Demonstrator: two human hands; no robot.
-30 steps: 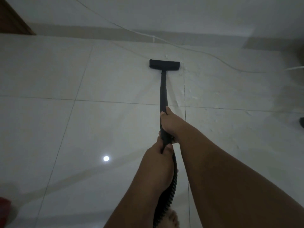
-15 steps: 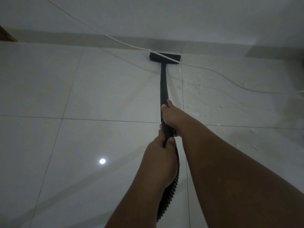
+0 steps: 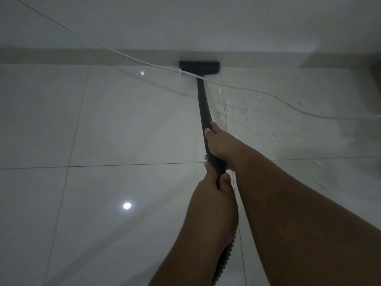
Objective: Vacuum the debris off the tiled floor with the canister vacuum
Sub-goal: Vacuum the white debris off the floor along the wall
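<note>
Grips the black wand (image 3: 201, 104) of the vacuum in both hands; wraps the right hand (image 3: 222, 147) round it farther forward, fingers curled underneath and thumb laid along the top; clamps the left hand (image 3: 214, 195) close behind, fingers and thumb closed round the tube's near end; lets the ribbed hose (image 3: 224, 259) run from beneath the left wrist down to the lower edge of view.

Holds the wand slanted away and downward to the floor head (image 3: 199, 67); has that head flat on the tiled floor (image 3: 103, 124), far edge against the skirting (image 3: 82, 56) at the foot of the pale wall (image 3: 206, 21), just left of a grout line.

Shows a white cord (image 3: 123, 55) coming down from the upper left, passing over the neck of the wand just behind the head, then curving off across the floor to the right edge; carries a small white tie (image 3: 179, 71) beside the head's left end.

Leaves pale debris (image 3: 245, 106) scattered on the tiles right of the wand, thickest near the cord, with a few flecks nearer, beside the right forearm.

Catches two bright light reflections (image 3: 127, 205) on the glossy tiles to the left; cannot tell more in the dim light.
</note>
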